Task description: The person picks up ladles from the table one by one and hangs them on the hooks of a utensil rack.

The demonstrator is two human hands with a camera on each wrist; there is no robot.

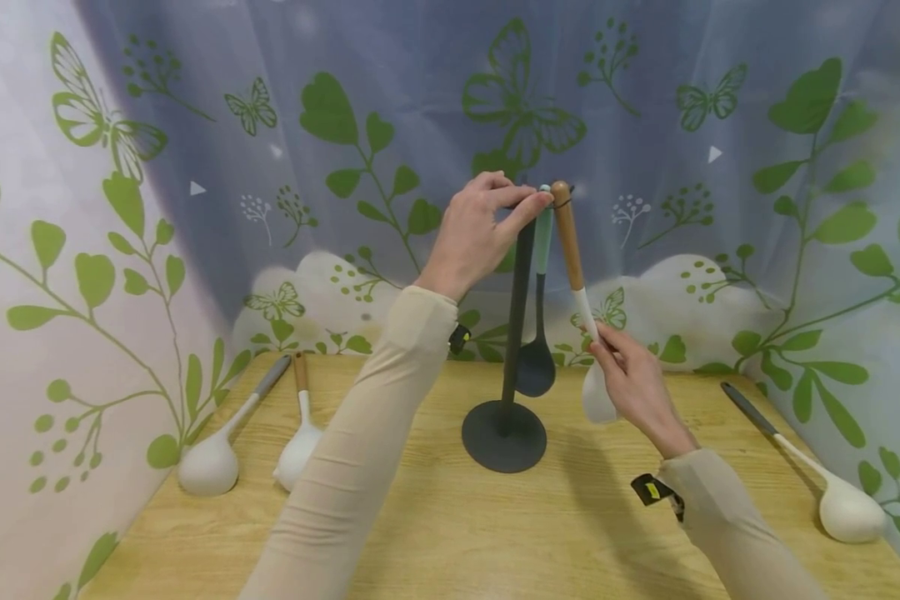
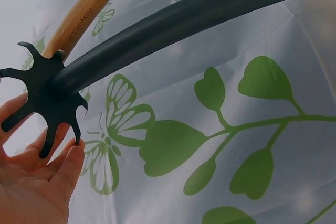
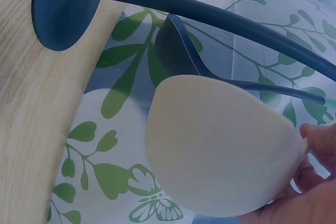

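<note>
A dark utensil stand (image 1: 520,317) rises from a round base, with a crown of hooks (image 2: 39,90) at its top. My left hand (image 1: 480,223) holds this crown, its fingers behind the hooks and its thumb at a hook tip. A white ladle (image 3: 226,145) with a wooden handle (image 1: 567,237) hangs upright at the stand's right side, handle end at the hooks. My right hand (image 1: 637,379) pinches it low on the white neck, just above the bowl. Beside it, a dark ladle (image 1: 536,367) with a mint handle hangs from the stand.
On the wooden table (image 1: 450,533), a white ladle with a grey handle (image 1: 208,467) and a white ladle with a wooden handle (image 1: 297,450) lie at left. Another grey-handled white ladle (image 1: 851,508) lies at right. A patterned curtain (image 1: 405,50) stands behind.
</note>
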